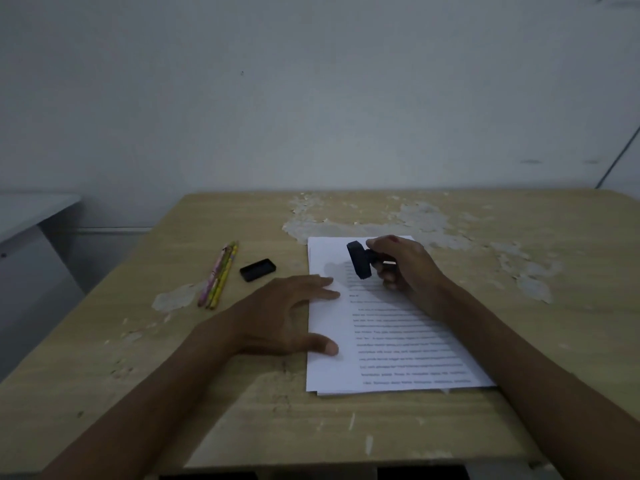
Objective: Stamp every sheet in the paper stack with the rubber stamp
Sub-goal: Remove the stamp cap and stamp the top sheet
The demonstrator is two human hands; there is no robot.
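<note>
You've got the rubber stamp (360, 264) in your right hand (403, 263), fingers curled tight around its handle, and it's tipped on its side so the flat black base faces left toward the pencils rather than down at the page. It's up over the top part of the paper stack (391, 327), casting a soft shadow on the first lines of text; can't really tell if the lower edge of the base is touching the sheet or just above it. Your right forearm runs across the stack's right side.

The stack itself sits right of centre on the table, top sheet covered in printed lines that are too blurry to read, with the edges of lower sheets peeking out at the bottom. Your left hand (284, 317) is flat and spread wide, holding nothing, with fingertips and thumb resting on the stack's left margin and the palm on the table.

Just left of the stack there's a small black cap (258, 269) lying on the wood, and further left a few pencils (219, 274) bunched together side by side.

The table (138, 358) is a light wood-grain top with the surface peeling off in pale patches, worst along the back edge behind the paper. Behind it is a plain, dim, greyish wall (311, 98), and the whole room's pretty dark.
</note>
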